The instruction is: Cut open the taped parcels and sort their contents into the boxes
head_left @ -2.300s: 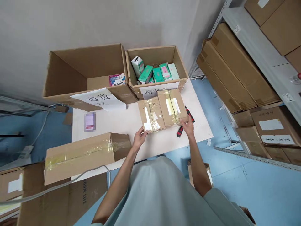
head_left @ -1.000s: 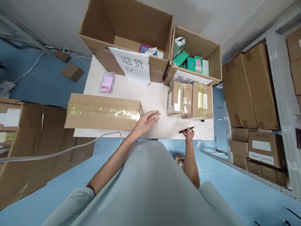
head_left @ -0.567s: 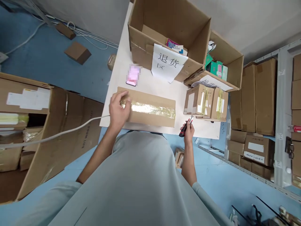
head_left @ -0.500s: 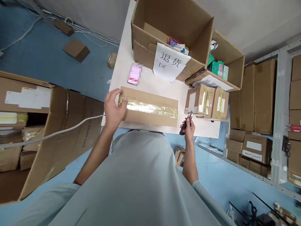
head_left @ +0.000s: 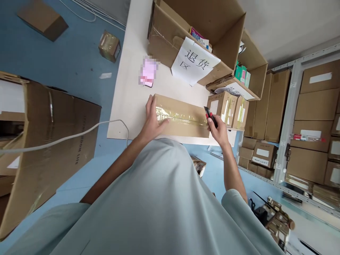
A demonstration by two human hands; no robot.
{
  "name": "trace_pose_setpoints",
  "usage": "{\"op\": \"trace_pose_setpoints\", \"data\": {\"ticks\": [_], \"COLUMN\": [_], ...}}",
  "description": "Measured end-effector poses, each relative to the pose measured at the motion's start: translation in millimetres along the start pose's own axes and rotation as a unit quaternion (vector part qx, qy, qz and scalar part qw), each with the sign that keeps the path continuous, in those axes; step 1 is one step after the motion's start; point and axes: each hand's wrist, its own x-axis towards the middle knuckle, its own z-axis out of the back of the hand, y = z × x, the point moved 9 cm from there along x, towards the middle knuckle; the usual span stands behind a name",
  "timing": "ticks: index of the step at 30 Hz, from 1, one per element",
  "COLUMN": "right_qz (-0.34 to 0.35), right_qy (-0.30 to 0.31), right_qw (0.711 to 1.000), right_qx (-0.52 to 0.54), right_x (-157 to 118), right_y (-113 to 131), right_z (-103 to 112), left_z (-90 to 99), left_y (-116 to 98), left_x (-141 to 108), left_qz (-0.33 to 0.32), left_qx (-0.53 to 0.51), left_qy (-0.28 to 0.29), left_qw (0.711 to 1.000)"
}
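A long cardboard box (head_left: 183, 129) lies on the white table, with a strip of shiny clear tape (head_left: 177, 116) running along its top. My left hand (head_left: 152, 122) grips the box's left end, thumb on top and fingers around the end and far corner. In my right hand (head_left: 219, 131) is a black and red utility knife (head_left: 211, 118), held at the box's right end. The knife's tip is over the end of the tape; whether it touches cannot be made out.
Behind stand a large open carton (head_left: 164, 46) with a paper sign and a smaller open carton (head_left: 259, 81). Two small taped boxes (head_left: 220, 103) sit to the right. A phone (head_left: 148, 71) lies back left on the table (head_left: 119, 106). A white cable (head_left: 79, 134) crosses at left.
The knife has moved from beside the box to over its right end. The box and my left hand have shifted right in view, and the camera view has turned.
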Motion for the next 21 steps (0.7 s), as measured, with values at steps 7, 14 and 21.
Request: {"op": "trace_pose_setpoints", "data": {"ticks": [7, 14, 21], "right_qz": [0.138, 0.186, 0.195], "right_qy": [0.203, 0.297, 0.32], "right_qw": [0.93, 0.848, 0.817], "right_qx": [-0.272, -0.398, -0.438], "right_x": [19, 25, 26], "right_y": [95, 138, 153], "right_z": [-58, -108, -125], "left_z": [2.8, 9.2, 8.0], "left_y": [8, 13, 14], "left_x": [3, 0, -7], "left_qz": [0.024, 0.021, 0.007], "left_qx": [0.0, -0.004, -0.016], "left_qy": [0.047, 0.074, 0.071], "left_qw": [0.999, 0.997, 0.997]}}
